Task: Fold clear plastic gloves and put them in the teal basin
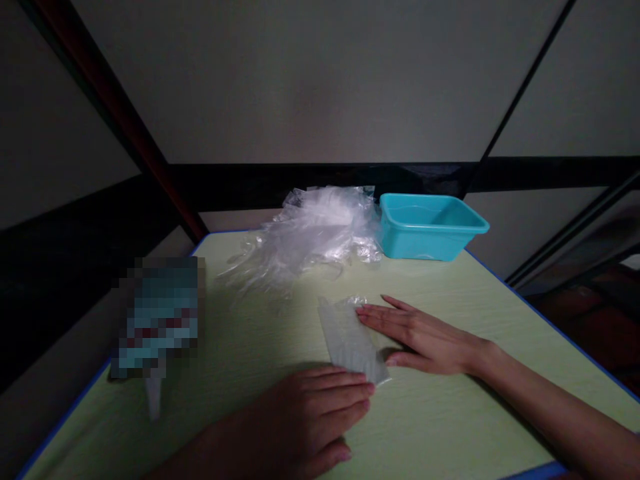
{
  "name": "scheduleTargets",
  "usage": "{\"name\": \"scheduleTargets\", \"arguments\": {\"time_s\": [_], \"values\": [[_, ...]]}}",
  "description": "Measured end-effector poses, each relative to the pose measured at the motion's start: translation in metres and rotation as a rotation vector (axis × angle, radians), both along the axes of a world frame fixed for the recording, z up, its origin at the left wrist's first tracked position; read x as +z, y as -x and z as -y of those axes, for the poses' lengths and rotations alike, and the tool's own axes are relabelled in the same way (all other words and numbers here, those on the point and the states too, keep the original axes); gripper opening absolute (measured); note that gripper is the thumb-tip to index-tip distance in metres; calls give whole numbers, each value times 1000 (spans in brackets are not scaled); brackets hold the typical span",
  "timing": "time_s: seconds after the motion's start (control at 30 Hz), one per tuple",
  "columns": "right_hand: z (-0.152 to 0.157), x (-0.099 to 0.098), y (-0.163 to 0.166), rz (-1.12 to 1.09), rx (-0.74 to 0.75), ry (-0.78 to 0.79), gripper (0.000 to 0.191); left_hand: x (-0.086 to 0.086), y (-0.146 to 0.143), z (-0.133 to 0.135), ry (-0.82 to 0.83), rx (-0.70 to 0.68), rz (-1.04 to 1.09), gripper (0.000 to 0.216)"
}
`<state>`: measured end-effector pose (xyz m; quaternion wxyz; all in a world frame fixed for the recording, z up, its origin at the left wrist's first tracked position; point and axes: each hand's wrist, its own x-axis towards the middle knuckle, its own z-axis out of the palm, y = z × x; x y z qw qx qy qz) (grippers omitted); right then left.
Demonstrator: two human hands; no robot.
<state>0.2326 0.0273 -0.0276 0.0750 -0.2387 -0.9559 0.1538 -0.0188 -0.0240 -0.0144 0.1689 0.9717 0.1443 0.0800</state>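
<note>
A flat, clear plastic bag [350, 340] lies on the table in front of me, wrinkled along its lower end. My left hand [320, 410] rests flat with fingers stretched out, its fingertips on the bag's near edge. At the bag's upper right side, the fingertips of my right hand [417, 337] touch the plastic; those fingers are extended and the thumb is apart from them. Beyond the hands sits a loose pile of clear plastic bags [320, 230], spread toward the left.
A turquoise plastic basin [430, 240] stands at the back right, beside the pile. On the left side of the pale yellow table [240, 340] lies a blurred-out bluish object [163, 313]. A panelled wall [310, 87] rises behind the table.
</note>
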Motion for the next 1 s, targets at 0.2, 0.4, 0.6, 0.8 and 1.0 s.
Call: {"name": "scheduleTargets", "arguments": {"time_s": [0.2, 0.4, 0.6, 0.8, 1.0], "values": [[-2, -3, 5, 4, -78, -20, 68, 0, 0, -1, 48, 24, 23, 37], [-2, -3, 3, -86, -96, -60, 58, 2, 2, -2, 70, 2, 59, 39], [12, 5, 0, -189, 46, -188, 31, -8, 10, -4, 12, 188, 231, 32], [25, 9, -1, -176, 106, -267, 23, -19, 11, -13, -85, 406, 397, 24], [26, 7, 2, -73, 135, -272, 22, -21, 10, -14, -145, 422, 389, 25]]}}
